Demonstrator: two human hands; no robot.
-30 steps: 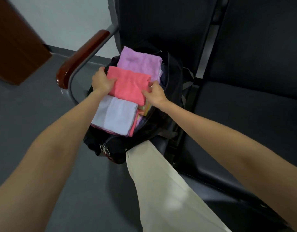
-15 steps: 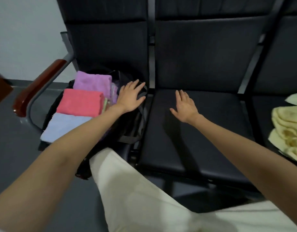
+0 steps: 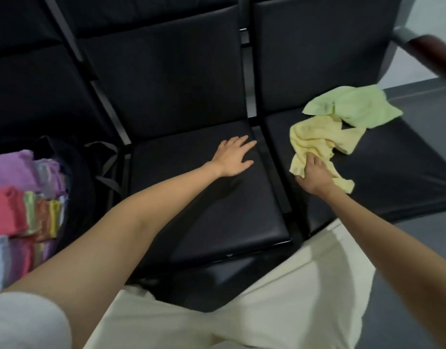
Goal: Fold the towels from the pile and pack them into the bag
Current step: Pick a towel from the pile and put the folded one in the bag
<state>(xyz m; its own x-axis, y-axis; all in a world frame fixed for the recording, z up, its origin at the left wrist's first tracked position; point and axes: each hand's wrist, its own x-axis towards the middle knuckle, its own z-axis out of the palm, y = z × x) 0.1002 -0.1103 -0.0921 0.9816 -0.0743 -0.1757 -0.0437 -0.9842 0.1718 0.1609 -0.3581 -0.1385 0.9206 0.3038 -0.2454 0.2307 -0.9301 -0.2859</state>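
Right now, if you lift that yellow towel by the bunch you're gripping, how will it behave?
Likely floppy: the yellow towel lies crumpled, so it should drape from the right hand. Probably light. It overlaps the green towel, so it might drag that along.

A row of black padded seats point(image 3: 217, 197) joined on a metal frame carries the things. On the right seat point(image 3: 393, 177) lie two crumpled cloths: a pale yellow terry towel point(image 3: 315, 139) near the seat's left edge and a light green towel point(image 3: 355, 107) just behind it, and the two touch each other. The middle seat has an open left hand point(image 3: 233, 157) lying flat on its cushion. On the left seat stands a black fabric bag point(image 3: 76, 172), filled with folded towels of many colours point(image 3: 20, 192). A dark red wooden armrest point(image 3: 433, 56) closes the row on the right side.
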